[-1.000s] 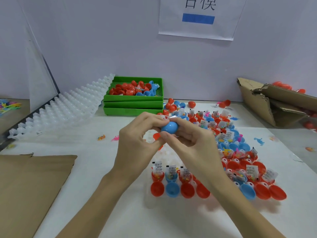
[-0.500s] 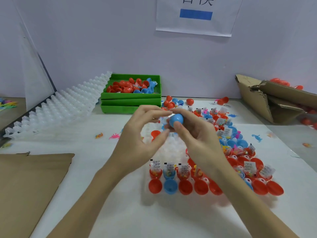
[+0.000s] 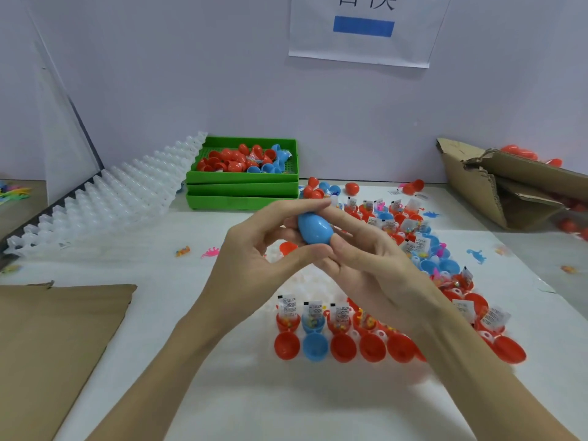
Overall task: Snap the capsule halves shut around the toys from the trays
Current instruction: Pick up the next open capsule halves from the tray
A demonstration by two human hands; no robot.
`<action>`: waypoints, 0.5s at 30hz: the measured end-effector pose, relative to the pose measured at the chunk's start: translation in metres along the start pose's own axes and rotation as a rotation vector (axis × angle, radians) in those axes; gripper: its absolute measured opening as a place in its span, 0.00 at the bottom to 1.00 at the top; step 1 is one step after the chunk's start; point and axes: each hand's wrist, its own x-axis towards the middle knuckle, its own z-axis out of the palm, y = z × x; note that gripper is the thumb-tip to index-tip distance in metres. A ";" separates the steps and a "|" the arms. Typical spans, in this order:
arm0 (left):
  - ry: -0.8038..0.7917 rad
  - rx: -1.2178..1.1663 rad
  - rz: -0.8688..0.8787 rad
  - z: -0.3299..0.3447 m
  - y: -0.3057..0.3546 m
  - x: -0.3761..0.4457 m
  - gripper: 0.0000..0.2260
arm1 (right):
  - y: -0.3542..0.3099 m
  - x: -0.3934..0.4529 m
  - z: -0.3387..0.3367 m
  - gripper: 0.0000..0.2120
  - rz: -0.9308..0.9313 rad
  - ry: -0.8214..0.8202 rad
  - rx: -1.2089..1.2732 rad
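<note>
**Blue capsule held closed between both hands above the tray**

Both hands met over the white capsule tray, and that tray serves as the landmark here. The blue capsule was in the air above the tray's far end, its two halves together in an egg shape, tilted with the narrow end up and to the left. The left hand pinched it, with the forefinger laid over the top and the thumb pressed against its lower end. The right hand cradled it from the right side, fingers curled along and behind it.

On the tray's near edge sat a row of open capsule halves, mostly red with one blue, and just behind them stood filled halves with toys and paper slips. More open, filled capsules crowded the tray's right side. Beyond the tray stood stacked green bins holding red and blue halves. To the tray's far left leaned a stack of white empty trays. Flat cardboard lay to its near left, and a torn cardboard box was well off to its far right.
</note>
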 end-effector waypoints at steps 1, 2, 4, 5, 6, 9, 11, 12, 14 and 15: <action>0.026 -0.002 0.002 0.002 0.001 0.000 0.23 | 0.001 0.000 0.000 0.23 0.008 -0.005 0.021; 0.049 -0.003 0.002 0.003 0.001 -0.001 0.25 | 0.001 0.001 0.001 0.23 0.014 -0.012 0.033; 0.090 0.010 0.009 0.006 0.002 -0.002 0.26 | 0.003 0.002 0.002 0.23 0.025 -0.029 0.063; 0.103 0.032 0.023 0.006 0.003 -0.002 0.24 | 0.003 0.002 0.002 0.23 0.026 -0.033 0.085; 0.110 0.056 0.037 0.006 0.003 -0.003 0.21 | 0.004 0.002 0.003 0.23 0.023 -0.030 0.098; 0.113 0.066 0.029 0.007 0.004 -0.003 0.17 | 0.006 0.003 0.004 0.26 0.008 0.030 0.101; 0.107 0.029 0.008 0.009 0.005 -0.003 0.16 | 0.008 0.003 0.004 0.29 0.005 0.074 0.124; 0.103 0.016 0.001 0.010 0.004 -0.003 0.16 | 0.009 0.004 0.004 0.30 0.003 0.087 0.128; 0.097 0.030 -0.002 0.011 0.004 -0.003 0.15 | 0.011 0.005 0.004 0.30 -0.004 0.110 0.109; 0.095 0.050 0.002 0.011 0.004 -0.004 0.15 | 0.012 0.005 0.005 0.30 -0.007 0.123 0.099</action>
